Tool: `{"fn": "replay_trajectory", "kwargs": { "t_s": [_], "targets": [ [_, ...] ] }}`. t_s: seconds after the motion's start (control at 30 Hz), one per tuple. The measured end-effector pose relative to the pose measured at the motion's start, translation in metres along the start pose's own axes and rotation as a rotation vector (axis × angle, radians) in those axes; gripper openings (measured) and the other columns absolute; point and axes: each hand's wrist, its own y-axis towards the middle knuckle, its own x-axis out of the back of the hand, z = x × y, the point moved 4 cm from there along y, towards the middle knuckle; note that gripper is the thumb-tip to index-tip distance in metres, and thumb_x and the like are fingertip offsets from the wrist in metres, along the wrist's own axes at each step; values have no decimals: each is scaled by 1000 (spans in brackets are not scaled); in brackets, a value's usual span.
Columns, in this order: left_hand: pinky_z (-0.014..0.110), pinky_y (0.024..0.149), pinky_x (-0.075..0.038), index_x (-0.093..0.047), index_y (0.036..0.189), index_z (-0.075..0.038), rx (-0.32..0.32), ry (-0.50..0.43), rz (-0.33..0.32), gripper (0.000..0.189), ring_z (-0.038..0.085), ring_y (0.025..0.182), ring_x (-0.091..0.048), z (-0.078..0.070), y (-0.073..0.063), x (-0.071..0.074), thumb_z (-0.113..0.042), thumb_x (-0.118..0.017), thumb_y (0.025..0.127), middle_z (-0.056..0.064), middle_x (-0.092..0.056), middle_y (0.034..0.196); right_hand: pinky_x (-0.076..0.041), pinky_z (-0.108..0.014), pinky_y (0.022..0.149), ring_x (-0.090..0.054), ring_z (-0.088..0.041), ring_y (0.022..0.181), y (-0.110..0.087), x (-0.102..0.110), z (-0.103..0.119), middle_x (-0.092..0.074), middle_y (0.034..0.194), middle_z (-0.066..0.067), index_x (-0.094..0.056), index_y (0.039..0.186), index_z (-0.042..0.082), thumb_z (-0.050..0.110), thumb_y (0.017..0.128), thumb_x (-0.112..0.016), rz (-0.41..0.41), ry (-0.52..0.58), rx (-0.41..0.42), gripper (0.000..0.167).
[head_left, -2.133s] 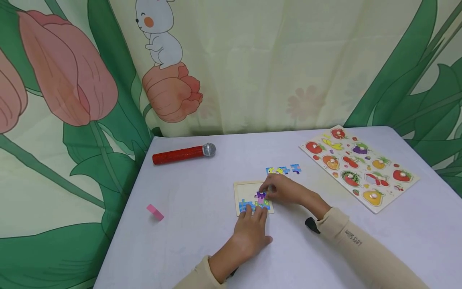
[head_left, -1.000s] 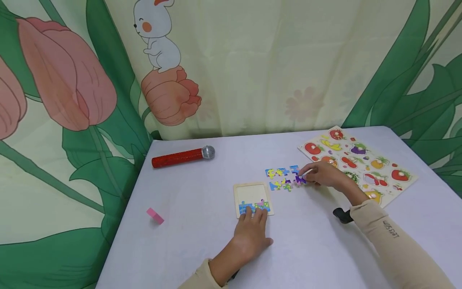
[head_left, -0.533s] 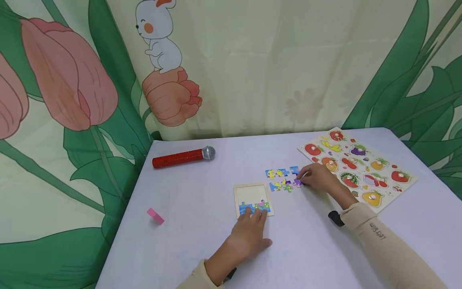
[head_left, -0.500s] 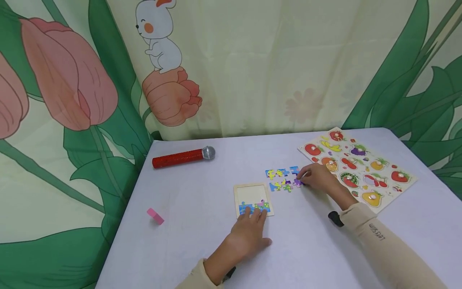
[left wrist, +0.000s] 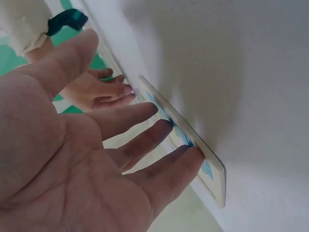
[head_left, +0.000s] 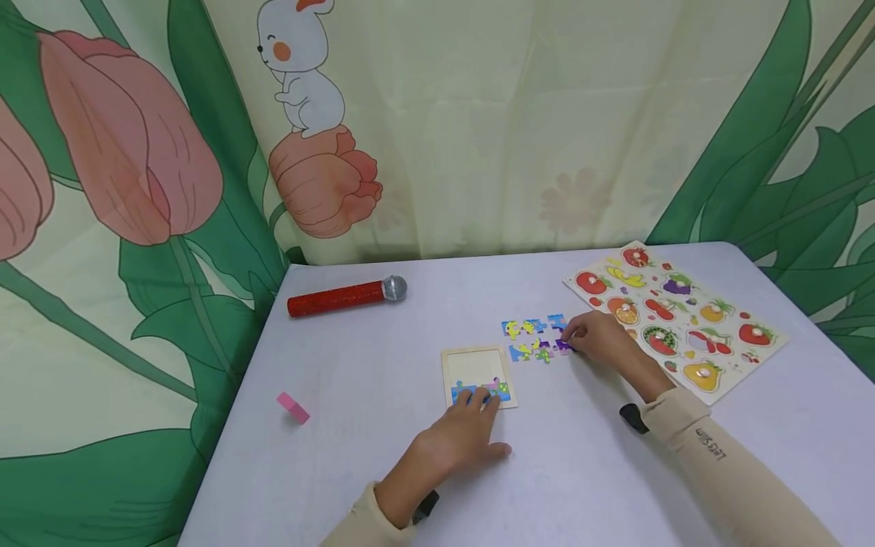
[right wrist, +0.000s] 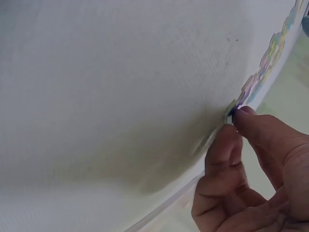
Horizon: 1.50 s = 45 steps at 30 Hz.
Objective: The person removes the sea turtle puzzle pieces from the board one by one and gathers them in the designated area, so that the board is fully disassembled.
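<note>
A small wooden puzzle tray point(head_left: 444, 372) lies mid-table, with joined blue, green and pink jigsaw pieces point(head_left: 503, 390) along its near side. My left hand point(head_left: 461, 441) reaches over that near edge, fingers extended; in the left wrist view its fingertips point(left wrist: 195, 154) meet the pieces at the tray's rim. To the right of the tray, my right hand point(head_left: 604, 342) pinches a purple puzzle piece point(head_left: 563, 346) between thumb and index finger. The right wrist view shows this piece point(right wrist: 233, 107) at table level, partly covered by the thumb. Other loose pieces point(head_left: 521, 352) lie right beside it.
A fruit-picture peg board point(head_left: 711, 393) lies at the right, partly behind the right forearm. A red toy microphone point(head_left: 338, 298) lies at the back left, and a pink block point(head_left: 294, 408) at the left. A printed curtain point(head_left: 472, 137) hangs behind the table.
My right hand has carried the purple piece from the tray rightward to the loose pieces, then shifted only slightly. My left hand has drawn back a little toward the near left.
</note>
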Motion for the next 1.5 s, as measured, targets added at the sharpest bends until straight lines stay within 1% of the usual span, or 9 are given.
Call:
{"fn": "replay_trajectory", "kwargs": {
  "t_s": [0.23, 0.37, 0.57, 0.63, 0.73, 0.87, 1.13, 1.3, 1.5],
  "targets": [
    [42, 115, -37, -37, 159, -10, -5, -182, 19, 77, 28, 149, -29, 7, -8, 6, -44, -70, 98, 12, -32, 161, -48, -35, 71, -57, -23, 81, 1, -2, 7, -68, 88, -7, -77, 101, 3, 2, 95, -67, -23, 4, 79, 12],
    [44, 114, -39, -36, 160, -11, 11, -237, -11, 79, 27, 150, -28, 23, -11, 16, -43, -71, 97, 11, -29, 163, -46, -34, 70, -55, -23, 81, -2, -6, 27, -67, 87, -4, -77, 101, 3, 2, 94, -68, -18, 5, 148, 12],
    [43, 119, -32, -37, 159, -7, -20, -236, -115, 86, 26, 151, -28, 67, 10, 23, -31, -82, 90, 8, -31, 164, -49, -31, 68, -56, -20, 80, -9, -19, 63, -66, 84, 0, -77, 98, 4, 0, 92, -70, 0, 13, 266, 10],
    [42, 120, -29, -36, 159, -6, -40, -236, -116, 89, 24, 152, -27, 78, 17, 22, -30, -83, 89, 7, -30, 166, -49, -31, 69, -56, -19, 80, -13, -29, 75, -67, 84, 1, -78, 98, 5, -1, 91, -71, 15, 13, 293, 11],
    [44, 120, -29, -38, 158, -6, -61, -230, -96, 89, 23, 153, -25, 88, 23, 18, -33, -84, 87, 6, -29, 167, -50, -30, 71, -57, -17, 82, -19, -46, 91, -67, 85, 3, -79, 102, 6, 2, 92, -72, 68, 20, 286, 12],
    [46, 120, -29, -40, 157, -4, -76, -212, -84, 88, 22, 153, -26, 91, 26, 16, -36, -84, 87, 6, -30, 167, -50, -29, 72, -57, -15, 82, -23, -67, 110, -67, 86, 5, -78, 109, 7, 7, 93, -76, 141, 31, 254, 17],
    [45, 119, -29, -40, 157, -6, -75, -192, -89, 88, 21, 153, -27, 89, 28, 18, -37, -83, 87, 5, -31, 166, -52, -29, 77, -59, -10, 82, -27, -96, 126, -68, 87, 6, -78, 111, 4, 7, 86, -84, 155, 7, 341, 26],
    [46, 120, -29, -40, 158, -6, -60, -187, -92, 89, 21, 153, -28, 91, 29, 17, -37, -83, 87, 4, -31, 166, -51, -29, 73, -57, -11, 79, -29, -102, 130, -64, 86, 6, -78, 108, 8, 7, 82, -86, 132, -14, 348, 27],
    [46, 120, -28, -40, 158, -6, -44, -206, -87, 89, 21, 153, -27, 92, 26, 17, -35, -84, 86, 4, -31, 166, -51, -30, 75, -56, -13, 80, -29, -104, 136, -62, 87, 3, -76, 106, 7, 4, 82, -86, 147, -6, 323, 26]
  ]
}}
